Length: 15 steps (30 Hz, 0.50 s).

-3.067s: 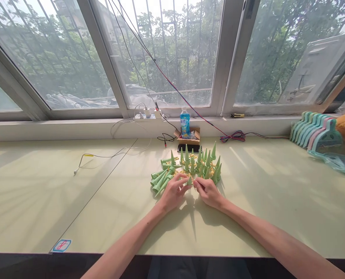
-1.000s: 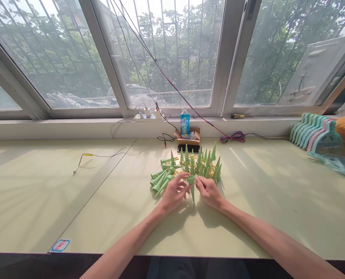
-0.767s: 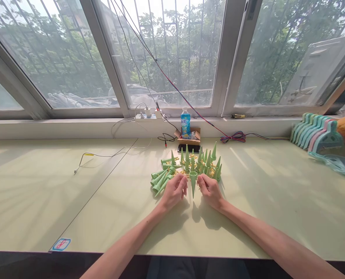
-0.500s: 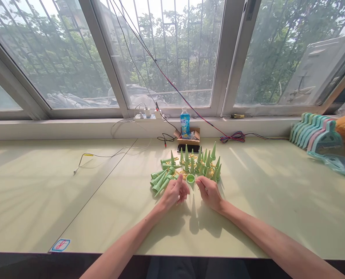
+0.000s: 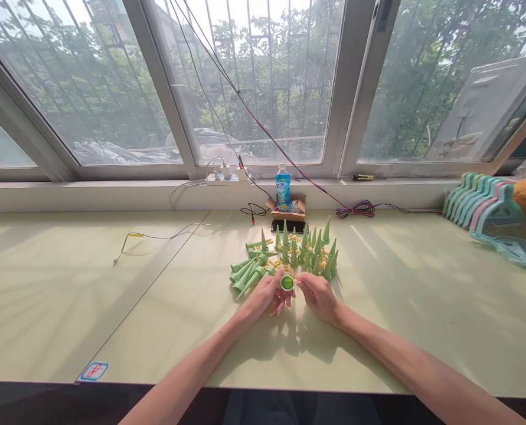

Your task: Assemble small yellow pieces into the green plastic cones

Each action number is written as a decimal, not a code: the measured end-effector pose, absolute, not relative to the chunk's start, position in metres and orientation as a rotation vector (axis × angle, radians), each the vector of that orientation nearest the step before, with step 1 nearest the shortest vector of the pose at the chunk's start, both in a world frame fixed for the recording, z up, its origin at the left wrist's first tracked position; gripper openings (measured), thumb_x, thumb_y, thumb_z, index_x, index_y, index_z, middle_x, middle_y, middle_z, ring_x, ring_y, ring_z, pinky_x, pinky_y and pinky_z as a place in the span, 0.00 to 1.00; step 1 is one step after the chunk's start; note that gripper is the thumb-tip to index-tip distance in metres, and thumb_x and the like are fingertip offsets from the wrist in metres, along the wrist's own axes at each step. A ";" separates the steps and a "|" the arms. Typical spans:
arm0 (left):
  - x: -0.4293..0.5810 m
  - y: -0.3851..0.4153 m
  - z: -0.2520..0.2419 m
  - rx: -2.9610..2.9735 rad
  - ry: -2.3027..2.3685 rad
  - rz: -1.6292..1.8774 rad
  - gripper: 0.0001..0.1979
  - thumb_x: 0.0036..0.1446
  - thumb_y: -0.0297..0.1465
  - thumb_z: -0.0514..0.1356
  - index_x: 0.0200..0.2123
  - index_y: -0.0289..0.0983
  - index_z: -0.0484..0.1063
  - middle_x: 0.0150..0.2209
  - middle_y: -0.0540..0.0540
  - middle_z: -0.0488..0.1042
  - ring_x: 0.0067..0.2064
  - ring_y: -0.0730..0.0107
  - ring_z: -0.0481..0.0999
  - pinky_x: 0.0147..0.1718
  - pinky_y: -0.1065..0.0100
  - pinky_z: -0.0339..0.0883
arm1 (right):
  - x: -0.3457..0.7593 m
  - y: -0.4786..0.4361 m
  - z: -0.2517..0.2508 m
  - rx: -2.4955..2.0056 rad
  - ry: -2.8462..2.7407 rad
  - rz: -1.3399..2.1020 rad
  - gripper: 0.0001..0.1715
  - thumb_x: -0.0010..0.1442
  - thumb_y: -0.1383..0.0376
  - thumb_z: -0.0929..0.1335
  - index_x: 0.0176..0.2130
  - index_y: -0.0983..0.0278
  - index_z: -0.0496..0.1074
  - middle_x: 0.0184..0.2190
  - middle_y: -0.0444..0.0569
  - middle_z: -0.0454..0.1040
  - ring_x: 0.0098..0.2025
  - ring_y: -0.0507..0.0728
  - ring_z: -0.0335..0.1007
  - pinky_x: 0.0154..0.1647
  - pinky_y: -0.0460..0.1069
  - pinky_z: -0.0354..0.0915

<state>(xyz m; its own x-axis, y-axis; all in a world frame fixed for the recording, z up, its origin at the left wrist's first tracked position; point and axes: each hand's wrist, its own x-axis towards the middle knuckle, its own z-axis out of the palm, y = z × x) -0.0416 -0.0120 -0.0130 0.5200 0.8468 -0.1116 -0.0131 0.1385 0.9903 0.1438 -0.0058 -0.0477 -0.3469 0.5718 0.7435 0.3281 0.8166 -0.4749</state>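
Note:
My left hand is closed on a green plastic watering spike, its round open end turned toward me. The thumb lies by the rim and the other fingers curl below. Just to the right, my right hand is closed in a pinch, fingertips close to the spike's rim. A small yellowish piece shows at those fingertips, mostly hidden. Beyond both hands is a group of similar green spikes; some stand point up, while others lie on their sides at the left. Small yellow pieces lie among them.
Behind the spikes lie a dark phone and a small cardboard box beside a blue bottle. Cables run along the back of the table. Pastel dustpan-like items stand at the far right.
The spike has moved slightly left and nearer to me, its open end tilting more toward me. My left fingers have come around it. My right hand has barely shifted.

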 end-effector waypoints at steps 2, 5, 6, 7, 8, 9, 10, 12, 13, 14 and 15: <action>-0.042 -0.012 -0.013 1.292 0.826 0.736 0.34 0.61 0.56 0.48 0.28 0.30 0.75 0.21 0.44 0.71 0.16 0.77 0.65 0.13 0.74 0.52 | 0.144 -0.006 -0.046 -0.663 -1.959 0.318 0.13 0.70 0.68 0.58 0.33 0.63 0.64 0.25 0.43 0.66 0.23 0.50 0.57 0.25 0.46 0.54; -0.042 -0.011 -0.015 1.311 0.816 0.736 0.33 0.61 0.55 0.49 0.29 0.30 0.75 0.22 0.44 0.72 0.16 0.77 0.65 0.13 0.74 0.52 | 0.144 -0.007 -0.045 -0.678 -1.959 0.346 0.16 0.70 0.68 0.57 0.30 0.62 0.62 0.24 0.42 0.66 0.23 0.50 0.57 0.25 0.46 0.54; -0.043 -0.011 -0.015 1.326 0.811 0.739 0.33 0.61 0.55 0.50 0.29 0.30 0.75 0.23 0.44 0.72 0.16 0.77 0.65 0.13 0.74 0.53 | 0.144 -0.007 -0.045 -0.687 -1.964 0.356 0.17 0.70 0.68 0.57 0.29 0.62 0.61 0.23 0.42 0.65 0.23 0.50 0.56 0.25 0.46 0.54; -0.043 -0.010 -0.016 1.345 0.810 0.745 0.32 0.61 0.54 0.50 0.28 0.30 0.75 0.23 0.44 0.72 0.16 0.77 0.65 0.13 0.74 0.53 | 0.144 -0.007 -0.045 -0.697 -1.969 0.365 0.17 0.70 0.68 0.56 0.29 0.62 0.61 0.23 0.42 0.65 0.23 0.50 0.56 0.25 0.46 0.54; -0.044 -0.009 -0.017 1.368 0.814 0.748 0.31 0.61 0.54 0.51 0.28 0.30 0.74 0.22 0.45 0.72 0.16 0.78 0.65 0.13 0.74 0.54 | 0.145 -0.007 -0.045 -0.707 -1.973 0.372 0.17 0.70 0.67 0.56 0.28 0.62 0.60 0.23 0.42 0.64 0.23 0.50 0.55 0.25 0.46 0.54; -0.044 -0.009 -0.017 1.394 0.821 0.747 0.31 0.61 0.53 0.51 0.27 0.30 0.73 0.21 0.46 0.71 0.15 0.78 0.64 0.14 0.74 0.54 | 0.145 -0.006 -0.046 -0.716 -1.976 0.377 0.18 0.70 0.67 0.56 0.28 0.62 0.59 0.22 0.42 0.63 0.22 0.50 0.54 0.25 0.47 0.53; -0.045 -0.008 -0.018 1.420 0.832 0.744 0.30 0.61 0.53 0.52 0.26 0.31 0.72 0.19 0.47 0.70 0.15 0.78 0.63 0.14 0.74 0.54 | 0.145 -0.006 -0.047 -0.726 -1.976 0.380 0.18 0.70 0.66 0.56 0.27 0.62 0.57 0.22 0.41 0.62 0.22 0.50 0.53 0.25 0.47 0.53; -0.046 -0.007 -0.020 1.468 0.854 0.739 0.28 0.61 0.52 0.52 0.26 0.33 0.69 0.15 0.50 0.67 0.13 0.78 0.60 0.14 0.74 0.52 | 0.145 -0.004 -0.049 -0.759 -1.974 0.385 0.18 0.70 0.65 0.56 0.27 0.61 0.53 0.20 0.40 0.58 0.21 0.49 0.50 0.23 0.47 0.50; -0.047 -0.006 -0.021 1.490 0.862 0.740 0.26 0.61 0.52 0.53 0.26 0.34 0.67 0.14 0.51 0.66 0.13 0.79 0.60 0.14 0.75 0.51 | 0.145 -0.004 -0.050 -0.780 -1.973 0.392 0.19 0.70 0.64 0.56 0.26 0.61 0.51 0.20 0.40 0.56 0.21 0.49 0.48 0.23 0.47 0.50; -0.047 -0.006 -0.021 1.512 0.867 0.741 0.25 0.61 0.52 0.54 0.27 0.34 0.66 0.14 0.52 0.66 0.13 0.79 0.59 0.14 0.75 0.51 | 0.145 -0.003 -0.051 -0.802 -1.974 0.404 0.19 0.70 0.63 0.56 0.26 0.61 0.50 0.20 0.40 0.54 0.21 0.49 0.47 0.23 0.47 0.49; -0.048 -0.006 -0.022 1.535 0.872 0.745 0.24 0.60 0.51 0.55 0.28 0.35 0.66 0.14 0.52 0.66 0.13 0.78 0.59 0.14 0.75 0.50 | 0.145 -0.002 -0.052 -0.822 -1.974 0.419 0.19 0.70 0.63 0.55 0.27 0.61 0.49 0.20 0.39 0.53 0.21 0.50 0.46 0.23 0.47 0.49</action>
<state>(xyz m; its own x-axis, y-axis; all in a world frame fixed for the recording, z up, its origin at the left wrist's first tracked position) -0.0475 -0.0058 -0.0216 0.5204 0.8538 -0.0118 0.1224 -0.0609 0.9906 0.1451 -0.0025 -0.0517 -0.3477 0.6949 0.6294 0.3792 0.7182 -0.5834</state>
